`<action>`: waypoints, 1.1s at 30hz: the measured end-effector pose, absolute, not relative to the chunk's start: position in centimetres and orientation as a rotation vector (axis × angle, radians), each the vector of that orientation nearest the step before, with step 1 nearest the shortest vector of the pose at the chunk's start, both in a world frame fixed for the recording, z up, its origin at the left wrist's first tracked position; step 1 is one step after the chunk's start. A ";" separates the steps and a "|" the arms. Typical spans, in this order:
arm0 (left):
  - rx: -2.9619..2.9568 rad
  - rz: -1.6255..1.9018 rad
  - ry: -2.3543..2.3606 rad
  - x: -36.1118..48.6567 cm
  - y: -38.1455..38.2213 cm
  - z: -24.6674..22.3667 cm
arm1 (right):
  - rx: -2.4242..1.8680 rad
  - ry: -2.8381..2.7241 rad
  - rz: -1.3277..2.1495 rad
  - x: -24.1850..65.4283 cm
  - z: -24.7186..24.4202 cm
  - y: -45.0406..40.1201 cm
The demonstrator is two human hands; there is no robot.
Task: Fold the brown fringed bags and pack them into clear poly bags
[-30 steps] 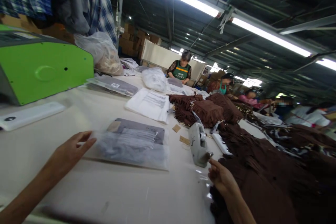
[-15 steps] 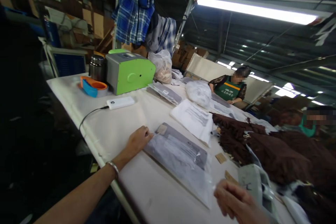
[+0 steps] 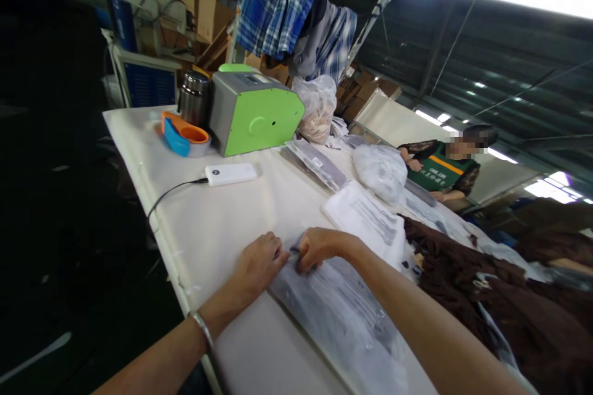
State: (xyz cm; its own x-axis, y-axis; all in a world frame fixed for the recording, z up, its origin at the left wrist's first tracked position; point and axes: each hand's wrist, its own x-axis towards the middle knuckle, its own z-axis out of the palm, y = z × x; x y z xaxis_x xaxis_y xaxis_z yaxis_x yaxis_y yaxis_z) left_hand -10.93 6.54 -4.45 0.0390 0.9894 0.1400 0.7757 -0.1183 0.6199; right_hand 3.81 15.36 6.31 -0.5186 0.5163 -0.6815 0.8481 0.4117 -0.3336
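A clear plastic bag (image 3: 352,315) with a flat grey item inside lies slantwise on the white table in front of me. At the bag's far-left end my left hand (image 3: 262,264) has its fingers closed on the edge. My right hand (image 3: 319,247) reaches across the bag to the same end. Its fingers are curled and closed on the plastic there, close beside my left hand. Both sets of fingertips are partly hidden. Just beyond the bag sits a stack of white printed plastic bags (image 3: 370,219).
A white power bank (image 3: 231,174) with a black cable, tape rolls (image 3: 185,133), a steel flask (image 3: 193,99) and a green-grey machine (image 3: 259,114) stand at the left. Dark brown garments (image 3: 509,296) are heaped at the right. A co-worker in a green apron (image 3: 442,166) stands across the table.
My right hand has moved from the bag's near end to its far-left end and closed there. My left hand stays at that end. The view has shifted.
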 end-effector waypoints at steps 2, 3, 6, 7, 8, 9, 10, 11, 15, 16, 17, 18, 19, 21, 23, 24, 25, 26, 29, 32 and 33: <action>1.951 0.748 1.788 -10.9 6.5 -4.4 | 1.167 2.194 -0.754 2.8 5.1 16.1; 1.953 0.731 1.792 -10.9 6.5 -4.3 | 1.178 2.201 -0.669 2.4 4.7 16.2; 1.956 0.695 1.787 -10.9 6.5 -4.2 | 1.242 2.263 -0.451 1.7 3.8 16.2; 1.956 0.694 1.782 -10.9 6.5 -4.2 | 1.267 2.289 -0.392 1.7 3.7 16.2; 1.959 0.699 1.777 -11.0 6.5 -4.3 | 1.291 2.314 -0.341 1.9 3.8 16.2; 1.965 0.710 1.772 -11.0 6.5 -4.3 | 1.314 2.332 -0.295 2.2 4.0 16.3; 1.972 0.726 1.768 -11.1 6.5 -4.4 | 1.338 2.346 -0.252 2.7 4.3 16.4; 1.978 0.744 1.765 -11.1 6.5 -4.4 | 1.364 2.360 -0.208 3.4 4.8 16.4; 1.949 0.787 1.760 -11.2 6.6 -4.4 | 1.527 2.468 -0.030 6.6 5.9 15.2; 1.931 0.793 1.759 -11.2 6.5 -4.3 | 1.572 2.520 -0.012 7.3 5.6 14.4; 1.915 0.797 1.760 -11.2 6.5 -4.1 | 1.608 2.581 -0.018 7.8 5.0 13.5; 1.897 0.801 1.765 -11.1 6.4 -4.0 | 1.632 2.646 -0.044 8.2 4.0 12.6; 1.879 0.796 1.773 -11.1 6.4 -3.8 | 1.647 2.705 -0.081 8.3 2.8 11.6; 1.855 0.749 1.796 -11.1 6.4 -3.4 | 1.654 2.773 -0.151 8.0 0.3 10.1; 1.862 0.664 1.813 -11.1 6.7 -3.0 | 1.673 2.776 -0.199 7.4 -1.3 9.4; 1.880 0.612 1.819 -11.2 6.9 -2.8 | 1.682 2.777 -0.238 7.2 -1.5 9.4; 1.903 0.561 1.823 -11.2 7.3 -2.6 | 1.688 2.781 -0.309 7.2 -1.4 9.5; 1.924 0.517 1.825 -11.3 7.7 -2.4 | 1.698 2.787 -0.398 7.3 -0.9 9.6; 1.967 0.406 1.823 -11.3 8.9 -1.7 | 1.792 2.812 -0.599 9.0 1.0 9.5; 1.990 0.352 1.785 -11.1 9.8 -1.2 | 2.030 2.826 -0.367 11.6 1.1 8.3; 1.990 0.348 1.772 -11.0 9.9 -1.1 | 2.092 2.799 -0.268 12.4 0.6 7.9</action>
State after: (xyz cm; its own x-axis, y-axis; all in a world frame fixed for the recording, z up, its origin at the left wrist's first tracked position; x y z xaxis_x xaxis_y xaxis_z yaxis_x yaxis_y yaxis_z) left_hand -11.03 9.90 -1.09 0.1423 0.9840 -0.1070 0.8703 -0.0729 0.4870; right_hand 12.44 7.93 0.62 -0.2454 0.9496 0.1951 0.8954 0.2992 -0.3298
